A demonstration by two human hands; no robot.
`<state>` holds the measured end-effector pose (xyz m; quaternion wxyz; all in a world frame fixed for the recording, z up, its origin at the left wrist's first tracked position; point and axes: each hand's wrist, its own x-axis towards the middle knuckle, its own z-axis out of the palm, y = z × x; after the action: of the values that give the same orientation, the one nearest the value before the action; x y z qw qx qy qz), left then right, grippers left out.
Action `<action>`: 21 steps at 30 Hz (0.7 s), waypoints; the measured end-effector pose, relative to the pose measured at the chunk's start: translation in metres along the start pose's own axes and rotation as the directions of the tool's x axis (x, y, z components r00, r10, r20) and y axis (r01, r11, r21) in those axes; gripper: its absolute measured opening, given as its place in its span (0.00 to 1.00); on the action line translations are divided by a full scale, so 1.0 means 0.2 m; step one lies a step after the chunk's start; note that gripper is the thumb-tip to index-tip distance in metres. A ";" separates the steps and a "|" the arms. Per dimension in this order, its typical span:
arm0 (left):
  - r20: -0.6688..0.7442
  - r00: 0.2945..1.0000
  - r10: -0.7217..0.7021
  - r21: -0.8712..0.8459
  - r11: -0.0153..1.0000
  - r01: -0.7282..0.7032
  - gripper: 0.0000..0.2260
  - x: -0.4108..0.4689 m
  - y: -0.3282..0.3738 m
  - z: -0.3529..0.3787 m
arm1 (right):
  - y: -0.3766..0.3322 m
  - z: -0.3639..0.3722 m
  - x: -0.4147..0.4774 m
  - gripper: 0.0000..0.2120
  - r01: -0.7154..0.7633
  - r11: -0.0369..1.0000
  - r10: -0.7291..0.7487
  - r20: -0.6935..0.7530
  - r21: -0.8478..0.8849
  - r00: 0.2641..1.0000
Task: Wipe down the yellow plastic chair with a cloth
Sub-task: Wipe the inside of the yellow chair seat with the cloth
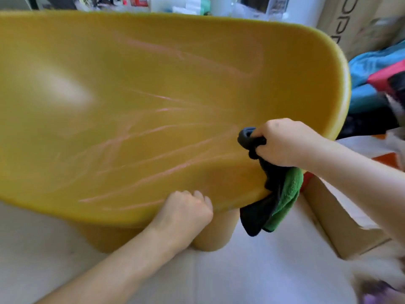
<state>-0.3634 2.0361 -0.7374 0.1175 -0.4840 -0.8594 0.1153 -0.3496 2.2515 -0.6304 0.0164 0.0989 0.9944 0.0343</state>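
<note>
The yellow plastic chair (153,102) fills most of the view, its broad curved seat streaked with pale scratch marks. My right hand (282,142) grips a bunched black and green cloth (278,198) against the seat's right side; the cloth's loose end hangs down over the front edge. My left hand (186,212) is at the chair's front edge near the middle, fingers curled over the rim. A thick yellow leg (217,233) shows below the seat.
A cardboard box (341,227) stands on the pale floor at the right, close to my right arm. Blue, pink and dark fabric (377,82) is piled behind the chair's right end. Bottles and clutter line the back.
</note>
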 end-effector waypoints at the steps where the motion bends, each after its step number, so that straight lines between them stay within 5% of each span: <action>1: -0.003 1.000 0.030 -0.021 0.999 -0.030 0.06 0.00 0.06 -0.03 | 0.03 0.04 -0.05 0.09 -0.031 0.998 0.030 -0.020 -0.054 0.999; 4: 0.021 0.990 0.142 -0.006 0.990 -0.142 0.03 0.04 0.19 -0.18 | 0.07 0.20 -0.19 0.14 -0.164 0.978 0.145 -0.146 -0.129 0.979; 6: 0.170 0.978 0.119 -0.013 0.993 -0.118 0.11 0.07 0.17 -0.21 | -0.05 0.29 -0.29 0.11 -0.205 0.974 0.180 -0.218 -0.097 0.959; 10: 0.176 0.983 0.056 -0.210 0.977 -0.018 0.17 0.02 0.02 -0.16 | -0.45 0.41 -0.44 0.08 0.046 0.999 -0.051 -0.258 -0.026 0.965; 12: 0.176 0.984 0.043 -0.330 0.944 0.018 0.16 -0.04 0.00 -0.13 | -0.39 0.37 -0.42 0.07 0.088 0.996 -0.089 -0.151 -0.014 0.984; 17: 0.023 1.000 0.013 -0.496 0.869 0.000 0.15 -0.13 -0.01 -0.08 | 0.10 0.16 -0.25 0.13 -0.309 0.897 0.242 -0.231 -0.318 0.942; 21: 0.014 1.000 0.011 -0.541 0.841 -0.002 0.16 -0.18 -0.04 -0.05 | -0.05 0.27 -0.15 0.12 -0.253 0.929 0.226 -0.125 -0.270 0.966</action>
<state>-0.3481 2.0023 -0.7289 -0.0313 -0.4994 -0.8564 -0.1271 -0.3209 2.2389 -0.6849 -0.0197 0.2145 0.9593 0.1825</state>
